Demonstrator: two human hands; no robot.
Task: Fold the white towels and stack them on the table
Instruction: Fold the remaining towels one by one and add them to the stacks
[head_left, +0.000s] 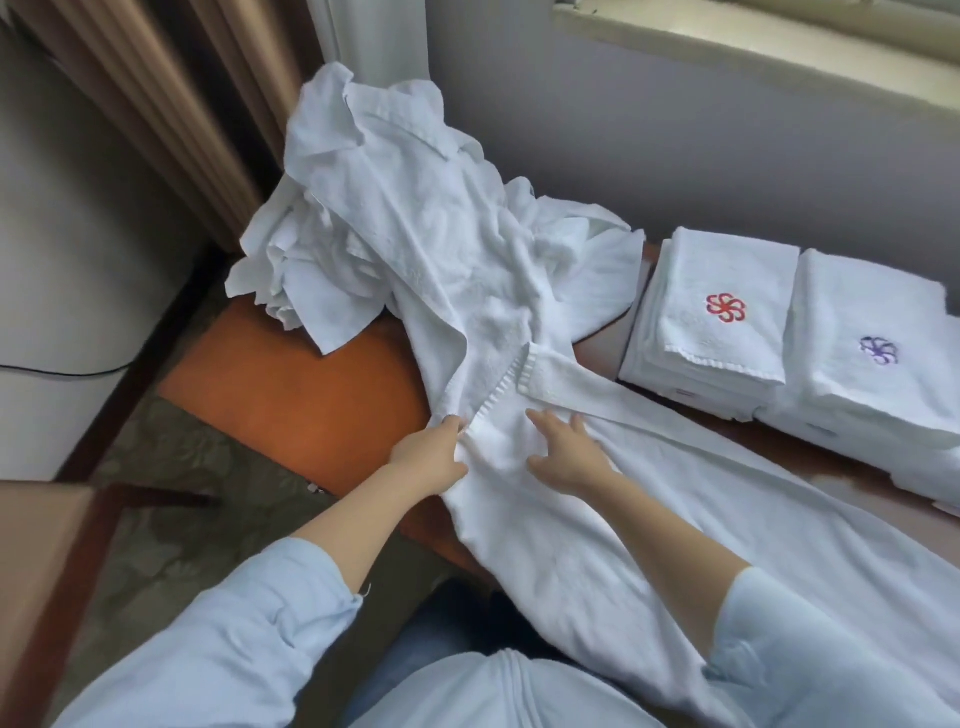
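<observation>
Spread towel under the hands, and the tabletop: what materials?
Towel: likely cotton terry, matte white, nubby looped pile, ribbed woven band by the hem. Table: probably wood or veneer, orange-brown, smooth, faint sheen; which one, cannot tell.

Both hands, left (434, 457) pinching, right (569, 457) flat, on white towel (675, 519).

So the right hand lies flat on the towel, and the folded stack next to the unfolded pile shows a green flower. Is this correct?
Almost. The head view shows the right hand flat on the towel, but the flower on that folded stack beside the unfolded pile is red, not green.
</observation>
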